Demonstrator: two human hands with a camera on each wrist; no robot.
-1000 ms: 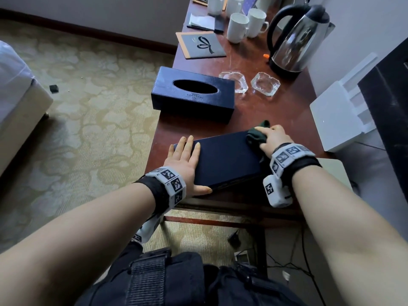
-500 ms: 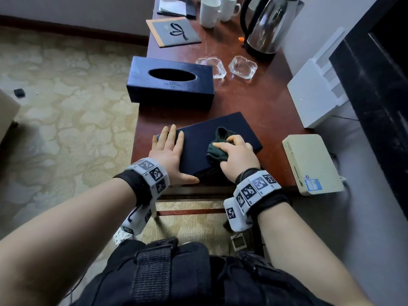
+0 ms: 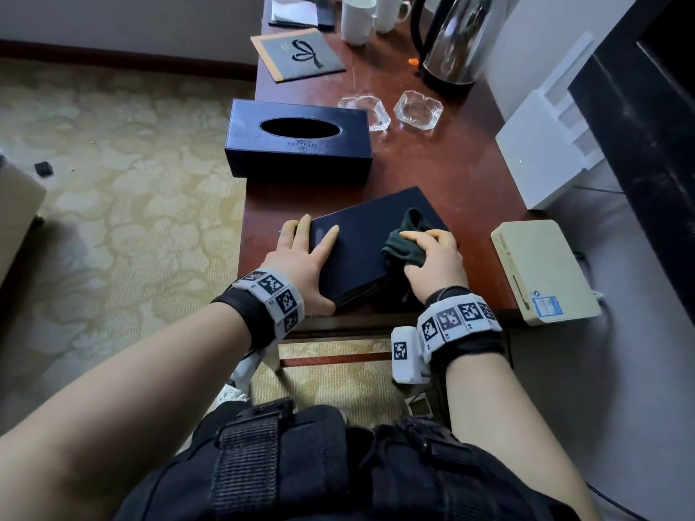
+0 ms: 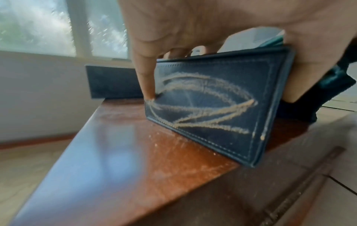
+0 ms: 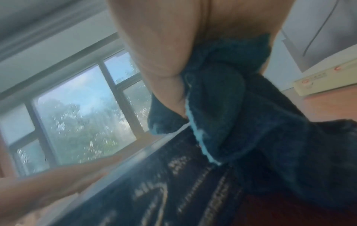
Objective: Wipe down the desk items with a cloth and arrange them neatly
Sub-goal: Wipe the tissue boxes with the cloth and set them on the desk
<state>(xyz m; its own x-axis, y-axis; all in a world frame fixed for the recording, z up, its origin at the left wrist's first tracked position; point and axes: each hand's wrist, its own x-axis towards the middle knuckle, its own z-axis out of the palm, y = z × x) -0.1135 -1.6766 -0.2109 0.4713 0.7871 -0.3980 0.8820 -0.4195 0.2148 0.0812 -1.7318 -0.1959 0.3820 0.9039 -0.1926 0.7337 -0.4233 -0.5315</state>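
A: Entry. The dark folder [image 3: 376, 238] is being kept at the near end of the desk [image 3: 470, 174], with one edge seemingly being raised off the wood in the left wrist view [image 4: 210, 107]. It is being steadied by the left hand [image 3: 301, 257], whose fingers are being laid straight along its left edge, thumb at the near edge.

B: And the cloth?

A: The green cloth [image 3: 408, 242] is being bunched and gripped in the right hand [image 3: 432, 261], fingers curled round it, and pressed onto the folder's right part.

B: Pale marks are being noted on the embossed face; possibly dust, though the picture is blurred.

A: Judgement: the wipe is best being made in long overlapping strokes from the steadied side outward, with flat pressure, so that the folder is not being pushed over the desk's near edge.

B: Surroundings?

A: The tissue box [image 3: 299, 144] is being left just beyond, then two glass ashtrays [image 3: 417, 109], the kettle [image 3: 455, 43] and mugs [image 3: 357, 18]. These are being judged as not yet arranged.
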